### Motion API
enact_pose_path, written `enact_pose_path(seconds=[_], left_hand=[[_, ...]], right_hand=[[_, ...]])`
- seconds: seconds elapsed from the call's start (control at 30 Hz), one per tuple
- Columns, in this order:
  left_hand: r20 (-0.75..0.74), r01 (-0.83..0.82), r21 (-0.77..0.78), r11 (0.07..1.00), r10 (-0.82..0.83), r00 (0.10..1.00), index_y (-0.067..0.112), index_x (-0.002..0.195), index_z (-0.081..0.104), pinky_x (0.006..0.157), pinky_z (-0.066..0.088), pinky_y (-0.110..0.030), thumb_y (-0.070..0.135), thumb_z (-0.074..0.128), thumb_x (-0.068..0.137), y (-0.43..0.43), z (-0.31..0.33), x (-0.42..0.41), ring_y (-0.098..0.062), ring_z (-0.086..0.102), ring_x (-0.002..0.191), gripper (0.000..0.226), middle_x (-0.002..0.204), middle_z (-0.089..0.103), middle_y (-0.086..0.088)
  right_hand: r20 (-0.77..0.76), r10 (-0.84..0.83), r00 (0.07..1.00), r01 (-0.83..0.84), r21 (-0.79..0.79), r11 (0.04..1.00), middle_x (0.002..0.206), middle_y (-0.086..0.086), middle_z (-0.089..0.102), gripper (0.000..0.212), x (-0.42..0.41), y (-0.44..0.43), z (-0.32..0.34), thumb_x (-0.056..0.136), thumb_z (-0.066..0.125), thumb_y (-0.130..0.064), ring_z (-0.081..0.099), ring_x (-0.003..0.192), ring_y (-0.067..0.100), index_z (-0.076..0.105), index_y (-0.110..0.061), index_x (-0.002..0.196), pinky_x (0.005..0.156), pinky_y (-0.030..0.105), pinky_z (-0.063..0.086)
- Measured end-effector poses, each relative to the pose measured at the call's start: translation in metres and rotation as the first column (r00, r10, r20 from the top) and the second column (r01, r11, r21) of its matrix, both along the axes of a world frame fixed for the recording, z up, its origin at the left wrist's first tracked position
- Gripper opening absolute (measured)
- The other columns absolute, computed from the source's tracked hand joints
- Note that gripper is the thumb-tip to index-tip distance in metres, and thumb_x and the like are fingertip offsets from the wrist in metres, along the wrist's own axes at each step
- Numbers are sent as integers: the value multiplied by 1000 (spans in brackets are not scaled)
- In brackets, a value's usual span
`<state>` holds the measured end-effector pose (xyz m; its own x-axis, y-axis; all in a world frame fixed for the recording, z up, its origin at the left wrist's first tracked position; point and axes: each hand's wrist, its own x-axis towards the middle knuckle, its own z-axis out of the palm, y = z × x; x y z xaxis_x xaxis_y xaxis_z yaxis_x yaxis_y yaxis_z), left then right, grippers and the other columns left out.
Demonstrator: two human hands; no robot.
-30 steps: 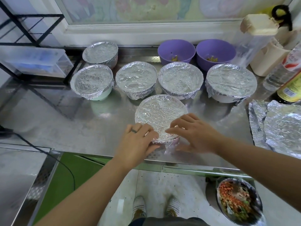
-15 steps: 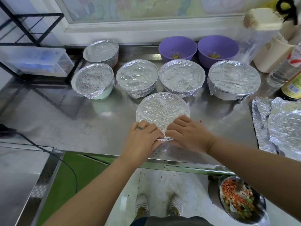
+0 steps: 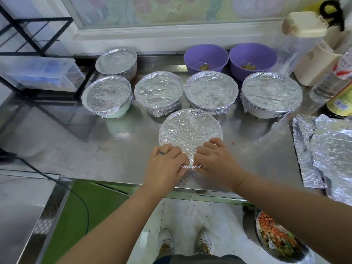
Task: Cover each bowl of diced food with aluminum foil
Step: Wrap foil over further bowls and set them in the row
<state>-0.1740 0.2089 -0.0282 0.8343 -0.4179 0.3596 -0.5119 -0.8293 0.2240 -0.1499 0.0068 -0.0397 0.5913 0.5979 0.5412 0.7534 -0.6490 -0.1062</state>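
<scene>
On the shiny metal table (image 3: 76, 149), near its front edge, the front bowl (image 3: 207, 119) is sitting under a crinkly foil cover (image 3: 190, 130). Both hands are curling round its near rim: the left hand (image 3: 163, 166) and the right hand (image 3: 217, 162) are each pinching the folded foil edge. 5 more covered bowls (image 3: 158, 90) are sitting just behind it. 2 purple bowls (image 3: 205, 56) are sitting open at the back.

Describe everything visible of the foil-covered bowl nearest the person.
The front bowl is round and sits upright on the steel counter. Crinkled silver foil spans its whole top, hiding the contents. The left hand and right hand pinch the foil's folded edge at the near rim.
</scene>
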Motion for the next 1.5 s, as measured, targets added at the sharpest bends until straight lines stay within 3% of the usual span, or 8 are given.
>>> enact_pose_path(seconds=[0.47,0.73,0.83,0.97,1.07,1.2,1.37,1.5], left_hand=[[-135,74,-5,997,-75,988,30,74,62,78,19,-23,32,92,64,12,8,16,-12,45,89,32,80,60,15],[-157,111,15,994,-108,982,29,77,63,83,43,-35,28,83,70,22,10,20,-14,47,92,21,85,60,15],[-154,126,72,989,-113,982,26,86,65,94,38,-32,23,91,63,28,14,21,-17,51,98,35,96,63,10],[-180,125,292,948,-74,981,18,133,58,114,36,-58,62,68,75,14,19,15,-28,51,132,74,139,57,-4],[-203,126,409,904,-44,978,9,141,56,109,41,-63,67,34,88,4,16,13,-31,50,138,82,149,53,-12],[-203,139,454,880,-50,978,10,145,52,110,40,-62,65,27,91,5,8,15,-30,48,140,81,152,48,-13],[-173,140,416,899,-73,982,15,146,49,111,38,-63,65,28,92,7,3,17,-30,48,140,77,152,49,-11],[-211,94,253,963,-40,977,21,153,38,117,29,-60,74,37,86,13,4,8,-32,31,150,86,163,32,-8]], right_hand=[[-90,53,995,-55,-23,998,74,-10,57,25,0,-1,13,93,59,-39,54,71,16,69,-25,75,88,34,37],[35,83,996,-82,-15,996,69,-6,54,34,-3,-8,19,101,54,-32,53,67,19,71,-22,73,88,33,41],[-101,82,991,-84,-13,996,89,-5,66,36,0,-11,23,98,54,-51,59,84,18,76,-23,98,94,37,43],[-381,-250,890,120,-333,935,160,8,34,82,28,-8,38,98,14,-68,28,148,27,31,-12,156,123,48,17],[-431,-344,834,104,-489,866,168,5,4,95,45,0,40,88,-11,-71,-2,155,21,6,-14,161,125,46,-4],[-433,-358,828,58,-568,821,168,5,-5,111,50,-1,37,73,-32,-75,-10,154,19,-1,-14,160,124,44,-12],[-428,-342,837,69,-538,840,168,2,-2,91,46,-8,35,88,-12,-71,-9,154,16,4,-19,161,124,44,-11],[-530,-361,768,346,-132,929,164,3,24,71,34,-28,40,100,25,-61,20,151,23,29,-19,157,123,42,14]])
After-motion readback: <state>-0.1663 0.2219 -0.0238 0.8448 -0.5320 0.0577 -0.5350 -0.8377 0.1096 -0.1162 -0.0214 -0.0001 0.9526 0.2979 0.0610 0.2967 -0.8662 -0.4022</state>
